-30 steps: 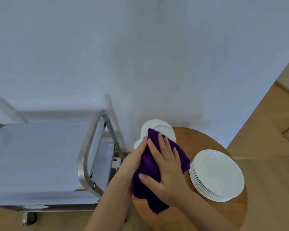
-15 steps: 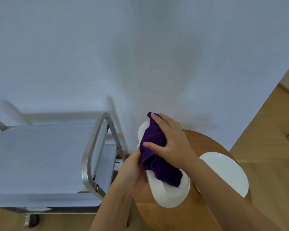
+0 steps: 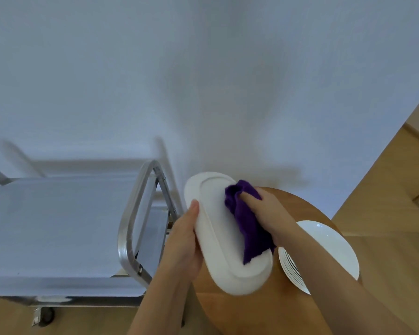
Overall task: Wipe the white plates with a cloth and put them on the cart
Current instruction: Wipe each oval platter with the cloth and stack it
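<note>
Closest to the camera, both forearms come up from the bottom edge. The left hand (image 3: 183, 240) grips the left edge of a white plate (image 3: 218, 238), thumb lying up along the rim and the other fingers hidden behind it, so the plate is held up off the table and tilted, its underside with the raised foot ring facing the camera. The right hand (image 3: 269, 213) has its fingers curled round a bunched purple cloth (image 3: 248, 226) and presses it against the right side of that plate, with a loose tail of cloth hanging down toward the lower end. Just under the right forearm there's a stack of white plates (image 3: 334, 247) sitting on a round wooden table (image 3: 240, 313), near its right edge. To the left, just beside the table, is the metal cart (image 3: 136, 221), with a grey top shelf and a rounded tube handle; one caster shows at the bottom. Behind everything is a plain white wall (image 3: 203, 81), and a wooden floor (image 3: 385, 194) runs off to the right.
</note>
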A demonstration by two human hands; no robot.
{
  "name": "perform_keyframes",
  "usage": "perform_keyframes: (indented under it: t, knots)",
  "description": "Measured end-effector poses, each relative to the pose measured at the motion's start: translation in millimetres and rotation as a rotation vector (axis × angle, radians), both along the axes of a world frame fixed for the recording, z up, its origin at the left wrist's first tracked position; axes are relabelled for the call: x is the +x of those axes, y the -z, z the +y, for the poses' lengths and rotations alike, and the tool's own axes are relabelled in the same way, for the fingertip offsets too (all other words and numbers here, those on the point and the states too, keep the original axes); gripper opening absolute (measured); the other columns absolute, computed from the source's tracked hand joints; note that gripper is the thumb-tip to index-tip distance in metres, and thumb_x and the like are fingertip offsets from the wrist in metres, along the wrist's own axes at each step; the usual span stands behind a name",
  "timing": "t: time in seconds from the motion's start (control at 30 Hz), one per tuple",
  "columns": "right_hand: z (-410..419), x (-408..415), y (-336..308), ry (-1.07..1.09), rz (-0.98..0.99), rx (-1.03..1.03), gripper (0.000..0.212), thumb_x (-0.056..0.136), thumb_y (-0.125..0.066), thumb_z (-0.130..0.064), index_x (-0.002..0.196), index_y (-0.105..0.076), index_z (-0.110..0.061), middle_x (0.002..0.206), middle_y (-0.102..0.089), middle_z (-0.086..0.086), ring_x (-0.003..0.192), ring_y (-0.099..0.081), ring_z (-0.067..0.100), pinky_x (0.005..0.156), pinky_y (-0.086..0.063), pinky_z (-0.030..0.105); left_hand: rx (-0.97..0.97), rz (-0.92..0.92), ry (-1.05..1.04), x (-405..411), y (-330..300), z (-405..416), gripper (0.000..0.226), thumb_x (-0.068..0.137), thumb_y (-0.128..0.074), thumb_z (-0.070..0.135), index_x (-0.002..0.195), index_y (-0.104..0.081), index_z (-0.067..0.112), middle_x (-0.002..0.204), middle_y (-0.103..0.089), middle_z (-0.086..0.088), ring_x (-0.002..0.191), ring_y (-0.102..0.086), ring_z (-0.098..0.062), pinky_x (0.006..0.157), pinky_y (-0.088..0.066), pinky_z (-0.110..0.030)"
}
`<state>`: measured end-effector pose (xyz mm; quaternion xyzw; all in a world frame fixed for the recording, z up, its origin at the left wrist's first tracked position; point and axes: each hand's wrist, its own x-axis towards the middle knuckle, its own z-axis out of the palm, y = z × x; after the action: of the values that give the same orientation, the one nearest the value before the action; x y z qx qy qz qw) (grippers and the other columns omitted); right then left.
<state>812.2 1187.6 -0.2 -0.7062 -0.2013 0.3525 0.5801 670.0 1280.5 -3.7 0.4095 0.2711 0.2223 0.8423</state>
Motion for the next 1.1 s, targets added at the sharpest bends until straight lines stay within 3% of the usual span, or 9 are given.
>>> perform_keyframes:
  t: [0.17,0.27,0.33,0.43,0.53,0.6,0.73,0.87,1.1]
  knots:
    - [-16,-34,33,0.053,0.214,0.084,0.031,0.077,-0.068,-0.042,0.102,-0.060,-0.026,0.081,-0.072,-0.009,0.071,-0.069,0.009,0.052,-0.051,0.018,-0.036,0.023,-0.243,11,-3,21,0.037,0.088,-0.049,0.055,0.104,-0.064,0.026,0.088,-0.076,0.001,0.091,-0.070,-0.026,0.071,-0.056,-0.042]
    - [-16,-42,45,0.201,0.381,0.190,0.022,0.082,-0.065,-0.027,0.104,-0.061,-0.023,0.082,-0.073,-0.005,0.070,-0.070,0.011,0.051,-0.052,0.022,0.018,0.015,-0.202,19,0,14,0.030,0.086,-0.048,0.059,0.095,-0.061,0.033,0.078,-0.075,0.009,0.080,-0.072,-0.019,0.058,-0.057,-0.033]
    - [-19,-28,43,0.245,0.397,0.241,0.018,0.084,-0.060,-0.016,0.102,-0.064,-0.019,0.082,-0.073,0.000,0.069,-0.070,0.013,0.053,-0.052,0.025,0.013,-0.048,-0.119,19,1,16,0.036,0.078,-0.052,0.059,0.098,-0.064,0.031,0.090,-0.076,0.006,0.082,-0.072,-0.015,0.057,-0.058,-0.030]
    - [-35,10,25,0.115,0.272,0.243,0.025,0.065,-0.072,-0.020,0.090,-0.071,-0.021,0.081,-0.072,0.005,0.070,-0.069,0.018,0.060,-0.052,0.029,-0.093,-0.192,0.082,5,-7,42,0.065,0.068,-0.060,0.067,0.109,-0.073,0.019,0.119,-0.068,-0.011,0.104,-0.067,-0.028,0.073,-0.060,-0.041]
    - [-48,43,5,-0.141,0.109,0.118,0.048,0.050,-0.079,-0.032,0.096,-0.070,-0.019,0.095,-0.071,0.012,0.082,-0.068,0.026,0.073,-0.055,0.039,-0.332,-0.198,0.381,-6,-12,65,0.091,0.062,-0.068,0.067,0.125,-0.061,0.001,0.125,-0.060,-0.026,0.109,-0.061,-0.043,0.088,-0.050,-0.055]
    - [-49,56,-8,-0.264,0.026,0.049,0.050,0.055,-0.078,-0.030,0.102,-0.067,-0.015,0.101,-0.069,0.014,0.088,-0.067,0.030,0.080,-0.054,0.042,-0.348,-0.126,0.525,-4,-13,63,0.079,0.071,-0.069,0.060,0.120,-0.064,-0.002,0.114,-0.065,-0.028,0.102,-0.065,-0.042,0.088,-0.051,-0.053]
    - [-40,62,-28,-0.367,-0.158,-0.031,0.032,0.069,-0.075,-0.027,0.099,-0.067,-0.023,0.095,-0.071,0.004,0.084,-0.069,0.022,0.069,-0.056,0.029,-0.161,0.048,0.506,4,-9,57,0.047,0.059,-0.085,0.041,0.086,-0.077,0.004,0.077,-0.073,-0.015,0.068,-0.071,-0.028,0.059,-0.059,-0.035]
    - [-37,54,-19,-0.111,-0.232,0.023,0.025,0.075,-0.073,-0.036,0.098,-0.063,-0.038,0.088,-0.070,-0.013,0.076,-0.067,0.005,0.057,-0.051,0.016,-0.113,-0.018,0.454,1,-7,52,0.062,0.038,-0.096,0.029,0.091,-0.077,0.004,0.083,-0.073,-0.017,0.072,-0.072,-0.029,0.059,-0.059,-0.037]
    - [-9,-7,28,0.347,-0.237,0.190,0.022,0.081,-0.045,-0.052,0.097,-0.053,-0.040,0.092,-0.063,-0.017,0.087,-0.060,0.003,0.068,-0.042,0.016,-0.146,-0.146,0.188,20,-9,18,0.040,0.085,-0.048,0.034,0.114,-0.063,0.011,0.111,-0.071,-0.012,0.098,-0.069,-0.025,0.071,-0.059,-0.036]
